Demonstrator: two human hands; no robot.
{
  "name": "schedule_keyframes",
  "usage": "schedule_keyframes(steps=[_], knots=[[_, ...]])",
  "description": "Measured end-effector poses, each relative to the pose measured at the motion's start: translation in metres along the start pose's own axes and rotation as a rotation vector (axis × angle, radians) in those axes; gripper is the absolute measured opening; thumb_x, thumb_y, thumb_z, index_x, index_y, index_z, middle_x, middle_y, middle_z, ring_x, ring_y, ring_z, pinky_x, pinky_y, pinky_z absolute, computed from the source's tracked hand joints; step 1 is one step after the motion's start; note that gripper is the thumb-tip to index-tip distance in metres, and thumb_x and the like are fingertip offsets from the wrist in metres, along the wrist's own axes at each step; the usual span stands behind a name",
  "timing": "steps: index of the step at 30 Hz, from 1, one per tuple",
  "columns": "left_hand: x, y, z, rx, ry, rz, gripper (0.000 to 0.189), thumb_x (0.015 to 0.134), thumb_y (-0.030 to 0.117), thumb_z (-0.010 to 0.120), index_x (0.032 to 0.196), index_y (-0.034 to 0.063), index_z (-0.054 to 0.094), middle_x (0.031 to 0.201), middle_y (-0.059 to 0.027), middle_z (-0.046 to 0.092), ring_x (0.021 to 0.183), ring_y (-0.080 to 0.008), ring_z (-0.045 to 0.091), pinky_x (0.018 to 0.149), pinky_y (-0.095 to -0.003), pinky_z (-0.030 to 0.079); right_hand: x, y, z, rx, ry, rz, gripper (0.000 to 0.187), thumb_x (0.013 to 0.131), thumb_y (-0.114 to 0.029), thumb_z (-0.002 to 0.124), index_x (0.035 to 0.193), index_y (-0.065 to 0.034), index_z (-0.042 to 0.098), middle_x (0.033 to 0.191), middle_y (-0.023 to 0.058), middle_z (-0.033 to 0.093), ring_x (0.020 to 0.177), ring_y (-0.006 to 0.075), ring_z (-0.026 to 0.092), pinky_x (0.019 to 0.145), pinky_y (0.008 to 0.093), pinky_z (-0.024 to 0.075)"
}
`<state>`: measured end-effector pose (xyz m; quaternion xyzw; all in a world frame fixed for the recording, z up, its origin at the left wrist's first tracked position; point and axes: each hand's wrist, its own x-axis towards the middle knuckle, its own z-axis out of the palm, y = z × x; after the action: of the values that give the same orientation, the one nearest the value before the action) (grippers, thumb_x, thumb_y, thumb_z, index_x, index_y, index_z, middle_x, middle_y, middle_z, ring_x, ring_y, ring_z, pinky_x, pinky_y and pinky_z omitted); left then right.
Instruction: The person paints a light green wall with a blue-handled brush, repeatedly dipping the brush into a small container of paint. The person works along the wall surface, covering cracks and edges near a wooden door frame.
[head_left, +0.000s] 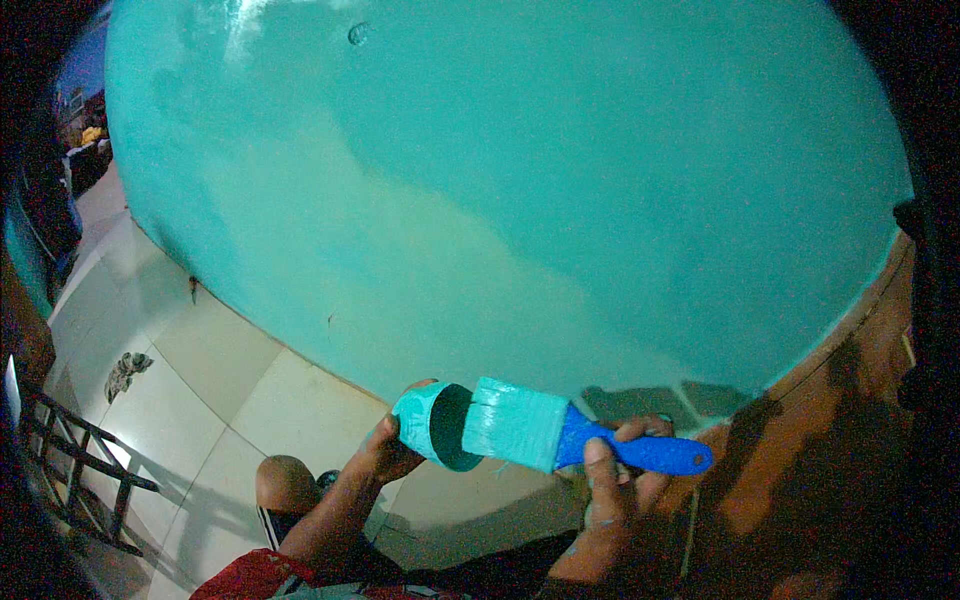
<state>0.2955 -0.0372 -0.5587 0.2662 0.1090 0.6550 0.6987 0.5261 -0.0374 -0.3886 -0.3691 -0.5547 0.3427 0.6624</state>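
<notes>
My left hand (394, 450) is closed around a small round cup (417, 424) smeared with turquoise paint and tilted with its dark mouth to the right. In my right hand (619, 472) is the blue handle of a wide paintbrush (517, 426). Turquoise paint coats its bristles, whose tips are at the cup's mouth; whether they touch it I cannot tell. Beyond both hands rises a large turquoise wall (600, 187). Its colour is deeper across the upper right and paler in a band towards the lower left. A small round mark (360, 34) shows near its top.
Pale floor tiles (217, 352) meet the wall's lower edge. A crumpled grey rag (127, 375) lies on them at the left, near a dark metal frame (94, 472). My bent knee (286, 484) is beside my left forearm. Brownish floor, partly in shadow, extends at the lower right.
</notes>
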Motion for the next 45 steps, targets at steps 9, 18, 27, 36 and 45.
schedule_keyframes(steps=[9, 18, 27, 36, 45], knots=[[0.007, 0.0, 0.027, -0.031, -0.051, -0.04, 0.108, 0.062, 0.054, 0.084, 0.146, 0.0171, 0.028, 0.143, -0.0126, 0.04, 0.132, -0.0331, 0.041, 0.108, -0.052, 0.036, -0.003, -0.017, 0.017, -0.561, -0.566, -0.313, 0.026, 0.071, -0.009, 0.075, 0.091, -0.0104, 0.059, 0.086, 0.0073, 0.063, 0.085, 0.0228, 0.059, 0.084, 0.0386, 0.0443], [0.007, 0.0, 0.033, -0.024, -0.058, -0.045, 0.112, 0.06, 0.052, 0.086, 0.147, 0.0162, 0.025, 0.14, -0.0151, 0.042, 0.13, -0.0339, 0.043, 0.107, -0.0521, 0.038, 0.004, 0.002, 0.038, -0.742, -0.686, -0.461, 0.021, 0.074, -0.014, 0.071, 0.09, -0.0113, 0.059, 0.083, 0.0051, 0.065, 0.069, 0.0262, 0.062, 0.086, 0.04, 0.0415], [0.012, 0.001, 0.03, -0.018, -0.04, -0.057, 0.108, 0.063, 0.05, 0.085, 0.147, 0.0168, 0.026, 0.14, -0.0137, 0.042, 0.13, -0.0327, 0.043, 0.108, -0.0514, 0.036, 0.005, 0.014, 0.04, -0.746, -0.621, -0.36, 0.018, 0.074, -0.011, 0.069, 0.089, -0.0101, 0.059, 0.086, 0.0069, 0.064, 0.084, 0.0281, 0.061, 0.085, 0.0396, 0.0424], [0.009, -0.004, 0.026, -0.01, -0.013, -0.051, 0.106, 0.062, 0.05, 0.085, 0.146, 0.0182, 0.028, 0.14, -0.012, 0.042, 0.131, -0.0323, 0.041, 0.108, -0.0536, 0.035, -0.003, 0.027, 0.034, -0.616, -0.51, -0.366, 0.02, 0.078, -0.014, 0.072, 0.091, -0.0081, 0.058, 0.085, 0.008, 0.06, 0.079, 0.0258, 0.059, 0.075, 0.0355, 0.0453], [-0.004, -0.012, 0.008, 0.034, 0.027, -0.01, 0.104, 0.063, 0.052, 0.084, 0.145, 0.0199, 0.029, 0.144, -0.0108, 0.037, 0.133, -0.0332, 0.039, 0.107, -0.0551, 0.036, -0.044, 0.05, 0.029, -0.087, -0.204, 0.142, 0.03, 0.078, -0.011, 0.074, 0.096, -0.0082, 0.051, 0.09, 0.0026, 0.053, 0.076, 0.0134, 0.053, 0.068, 0.0283, 0.0428]])
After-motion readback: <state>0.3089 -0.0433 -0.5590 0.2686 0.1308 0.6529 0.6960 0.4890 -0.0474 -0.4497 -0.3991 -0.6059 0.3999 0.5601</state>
